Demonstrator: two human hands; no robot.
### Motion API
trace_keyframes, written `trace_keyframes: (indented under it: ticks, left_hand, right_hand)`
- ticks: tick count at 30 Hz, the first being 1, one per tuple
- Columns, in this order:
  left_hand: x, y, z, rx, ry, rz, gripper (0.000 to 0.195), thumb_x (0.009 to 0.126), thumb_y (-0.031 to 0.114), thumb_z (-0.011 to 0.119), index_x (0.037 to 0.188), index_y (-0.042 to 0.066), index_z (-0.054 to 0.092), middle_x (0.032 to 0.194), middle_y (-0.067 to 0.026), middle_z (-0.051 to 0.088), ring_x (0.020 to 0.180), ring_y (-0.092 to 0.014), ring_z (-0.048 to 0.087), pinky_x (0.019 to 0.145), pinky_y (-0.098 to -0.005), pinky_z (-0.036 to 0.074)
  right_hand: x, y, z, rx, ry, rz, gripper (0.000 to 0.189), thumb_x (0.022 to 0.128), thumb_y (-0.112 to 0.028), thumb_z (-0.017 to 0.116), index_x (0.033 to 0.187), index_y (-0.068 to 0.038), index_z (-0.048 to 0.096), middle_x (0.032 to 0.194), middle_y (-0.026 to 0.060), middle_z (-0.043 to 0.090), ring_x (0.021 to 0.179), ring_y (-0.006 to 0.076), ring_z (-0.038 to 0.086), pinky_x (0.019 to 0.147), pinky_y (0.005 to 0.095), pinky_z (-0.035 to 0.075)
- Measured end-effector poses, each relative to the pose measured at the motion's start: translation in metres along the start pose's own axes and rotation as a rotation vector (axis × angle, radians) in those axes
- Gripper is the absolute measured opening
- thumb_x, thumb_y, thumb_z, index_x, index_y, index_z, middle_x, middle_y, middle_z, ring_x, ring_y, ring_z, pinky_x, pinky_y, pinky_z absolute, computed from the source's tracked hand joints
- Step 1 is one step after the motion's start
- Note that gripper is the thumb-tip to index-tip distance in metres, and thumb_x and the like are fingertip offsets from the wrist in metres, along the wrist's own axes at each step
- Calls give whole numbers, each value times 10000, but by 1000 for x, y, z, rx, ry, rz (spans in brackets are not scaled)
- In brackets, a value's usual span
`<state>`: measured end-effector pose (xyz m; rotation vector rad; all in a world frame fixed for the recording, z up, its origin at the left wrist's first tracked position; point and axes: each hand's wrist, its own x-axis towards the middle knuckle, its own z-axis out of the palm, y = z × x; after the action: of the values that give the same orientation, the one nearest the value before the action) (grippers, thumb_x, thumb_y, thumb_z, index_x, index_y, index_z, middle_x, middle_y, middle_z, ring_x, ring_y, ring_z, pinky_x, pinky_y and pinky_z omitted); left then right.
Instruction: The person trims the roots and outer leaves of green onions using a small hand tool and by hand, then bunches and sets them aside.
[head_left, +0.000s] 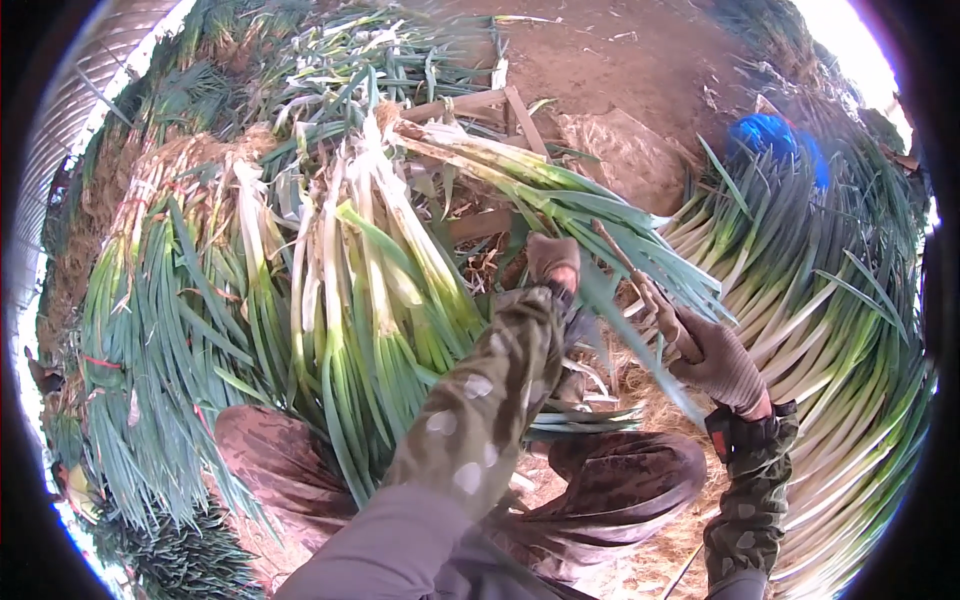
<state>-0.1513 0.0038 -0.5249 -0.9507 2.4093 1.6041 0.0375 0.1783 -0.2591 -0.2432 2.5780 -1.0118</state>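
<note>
My left hand (553, 256), in a brownish glove, is a closed fist just below a bunch of green onions (517, 169) lying crosswise over a wooden frame. Whether the fist grips any leaves is hidden. In my gloved right hand (721, 364) is a long, narrow brown tool (651, 294), its thin end pointing up and away, near the onions' leaf tips. The kind of tool is unclear. A blurred loose leaf (637, 330) hangs between my hands. Left of my left forearm, thick green onions (367, 255) lie with roots away from me and leaves toward my knees.
Bundled green onions (150, 277) with red ties lie at left. Onions with clean white stems (825, 360) form a big pile at right, a blue plastic item (772, 139) behind it. The wooden frame (517, 120) stands ahead on bare soil (622, 60). Straw and scraps surround my knees.
</note>
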Motion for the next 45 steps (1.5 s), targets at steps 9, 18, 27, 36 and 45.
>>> trace_keyframes:
  ticks: [9, 18, 27, 36, 45]
  left_hand:
    - [-97, -87, -188, -518, -271, 140, 383, 750, -62, 613, 1131, -42, 585, 971, -134, 666, 780, -214, 654, 660, -335, 536]
    - [-123, -90, -224, -873, -409, -16, 421, 746, -150, 539, 1139, -3, 562, 978, -69, 632, 740, -181, 637, 562, -326, 550]
    - [-125, -98, -229, -935, -374, -2, 494, 743, -93, 670, 1216, -3, 560, 1038, -54, 651, 856, -139, 630, 742, -262, 537]
    - [-125, -90, -234, -823, -307, 10, 353, 917, 100, 685, 1237, 18, 561, 983, -37, 670, 785, -111, 631, 654, -267, 528]
    - [-122, -104, -241, -837, -377, -68, 368, 926, 132, 690, 1260, 46, 565, 1025, -72, 691, 796, -178, 709, 549, -272, 484]
  right_hand:
    - [-20, -57, 33, -111, -133, -62, 609, 763, -123, 674, 1362, -73, 574, 786, 180, 637, 655, 302, 651, 668, 373, 522]
    - [-32, -68, 116, -317, -45, -163, 477, 904, -219, 607, 1349, -72, 514, 756, 234, 657, 706, 449, 657, 642, 521, 509]
    - [8, -84, 147, -495, -19, -85, 475, 938, -215, 589, 1347, -10, 462, 697, 223, 649, 682, 434, 657, 634, 534, 505]
    - [73, -94, 157, -549, -46, -49, 426, 898, -213, 584, 1290, -72, 497, 784, 248, 670, 762, 468, 651, 677, 561, 500]
    - [171, -115, 174, -464, 24, -55, 306, 943, -325, 579, 1138, -90, 558, 840, 234, 681, 820, 454, 663, 720, 545, 512]
